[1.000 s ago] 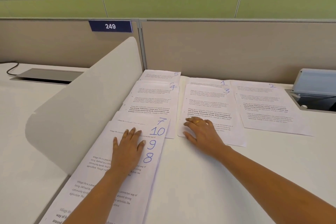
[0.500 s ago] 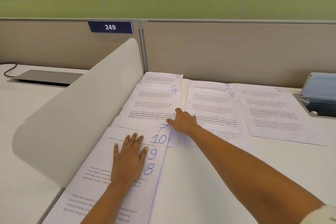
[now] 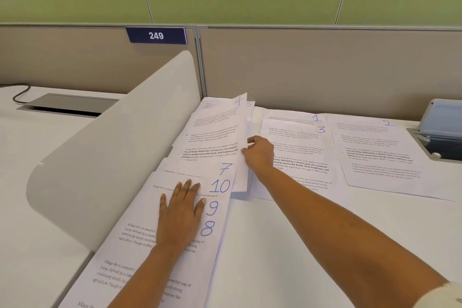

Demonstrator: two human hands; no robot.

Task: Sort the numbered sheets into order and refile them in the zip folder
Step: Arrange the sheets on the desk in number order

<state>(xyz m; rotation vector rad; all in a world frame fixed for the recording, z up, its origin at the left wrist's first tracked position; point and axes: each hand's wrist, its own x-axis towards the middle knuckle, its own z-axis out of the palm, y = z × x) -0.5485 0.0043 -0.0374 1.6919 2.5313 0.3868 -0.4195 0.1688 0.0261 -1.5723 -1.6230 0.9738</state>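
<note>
Sheet 4 point(image 3: 215, 132) is at the far left of the spread. Its right edge is tilted up off the pile, and the fingers of the right hand point(image 3: 258, 155) pinch that edge. Sheet 5 point(image 3: 250, 104) shows just behind it. Nearer lie sheet 7 point(image 3: 200, 166), sheet 10 point(image 3: 220, 186), sheet 9 point(image 3: 212, 207) and sheet 8 point(image 3: 207, 229), overlapping like steps. The left hand point(image 3: 180, 212) rests flat on them with straight fingers close together.

In the middle, sheet 3 point(image 3: 295, 137) covers most of sheet 1 point(image 3: 295, 116), and sheet 2 point(image 3: 380, 147) lies to the right, all on the white bench point(image 3: 275, 245). I see no sheet 6.

In my judgement the sorting is only at its middle: the numbers are laid out to read but are not yet in one ordered pile, and nothing is refiled. A grey-blue thing point(image 3: 442, 117) at the far right may be the folder; I cannot tell.
</note>
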